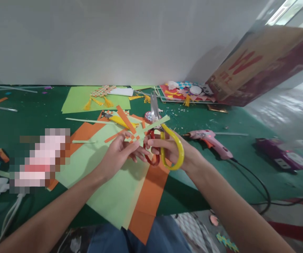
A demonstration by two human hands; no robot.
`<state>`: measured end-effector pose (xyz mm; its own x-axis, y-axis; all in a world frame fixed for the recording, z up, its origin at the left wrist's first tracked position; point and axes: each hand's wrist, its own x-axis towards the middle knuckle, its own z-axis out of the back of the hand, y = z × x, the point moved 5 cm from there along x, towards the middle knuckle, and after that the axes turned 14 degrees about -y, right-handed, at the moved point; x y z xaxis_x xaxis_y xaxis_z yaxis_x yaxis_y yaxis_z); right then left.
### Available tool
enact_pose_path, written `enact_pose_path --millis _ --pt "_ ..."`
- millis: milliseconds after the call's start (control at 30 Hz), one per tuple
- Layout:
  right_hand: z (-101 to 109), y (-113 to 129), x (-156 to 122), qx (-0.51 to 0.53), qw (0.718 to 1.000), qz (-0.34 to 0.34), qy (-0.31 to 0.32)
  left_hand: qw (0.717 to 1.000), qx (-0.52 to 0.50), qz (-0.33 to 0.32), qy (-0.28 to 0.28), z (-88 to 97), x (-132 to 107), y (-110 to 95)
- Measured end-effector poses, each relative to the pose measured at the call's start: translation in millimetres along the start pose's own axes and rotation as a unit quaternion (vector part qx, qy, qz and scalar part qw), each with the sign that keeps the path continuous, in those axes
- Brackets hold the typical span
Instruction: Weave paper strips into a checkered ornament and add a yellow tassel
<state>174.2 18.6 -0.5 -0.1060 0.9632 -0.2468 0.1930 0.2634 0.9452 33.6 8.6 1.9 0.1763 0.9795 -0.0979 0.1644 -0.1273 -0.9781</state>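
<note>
My left hand [116, 153] pinches a small woven piece of orange and pale green paper strips [134, 138]. From its woven middle, a long orange strip [125, 118] points up and a pale green strip [162, 121] reaches right, near the scissors. My right hand [173, 144] holds scissors [180, 154] with one yellow and one red handle loop, blades pointing up and away. Where the fingers meet the strips is partly hidden. Both hands are above pale green paper [104, 186] and orange paper [151, 189].
A yellow utility knife [119, 122] lies behind my hands. To the right are a pink glue gun [211, 140] with its cable and a purple power box [280, 154]. Tasselled woven pieces [102, 92] lie at the back; a paper bag [259, 66] stands back right.
</note>
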Motion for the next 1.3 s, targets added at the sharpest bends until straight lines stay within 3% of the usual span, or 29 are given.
enact_pose_path --millis 233,433,633,767,900,1000,1133,1300 --pt "-12.9 -5.6 0.9 0.047 0.998 0.047 0.008 0.998 0.059 0.012 0.029 -2.9 -2.8 2.7" --pt "-15.7 -2.9 -3.3 0.019 0.997 0.074 -0.026 0.989 0.119 -0.048 -0.077 9.0 0.4 -3.3" --pt "-1.7 10.5 -11.9 -0.054 0.988 0.139 -0.027 0.986 0.110 -0.052 -0.113 13.4 -0.6 -6.2" --pt "21.1 24.1 -28.7 -0.166 0.962 0.207 -0.058 0.987 0.092 -0.049 -0.123 13.9 -1.9 -7.6" --pt "48.3 29.8 -48.5 -0.311 0.916 0.211 -0.141 0.985 0.090 -0.065 -0.134 14.5 -1.9 -8.4" --pt "57.5 28.5 -59.5 -0.414 0.877 0.210 -0.125 0.982 0.087 -0.080 -0.145 15.4 -2.5 -9.1" --pt "54.2 24.7 -65.4 -0.484 0.848 0.197 -0.092 0.979 0.081 -0.094 -0.161 16.6 -4.0 -10.3" --pt "36.9 16.5 -57.5 -0.490 0.854 0.171 -0.045 0.978 0.073 -0.104 -0.164 16.5 -5.8 -11.8"
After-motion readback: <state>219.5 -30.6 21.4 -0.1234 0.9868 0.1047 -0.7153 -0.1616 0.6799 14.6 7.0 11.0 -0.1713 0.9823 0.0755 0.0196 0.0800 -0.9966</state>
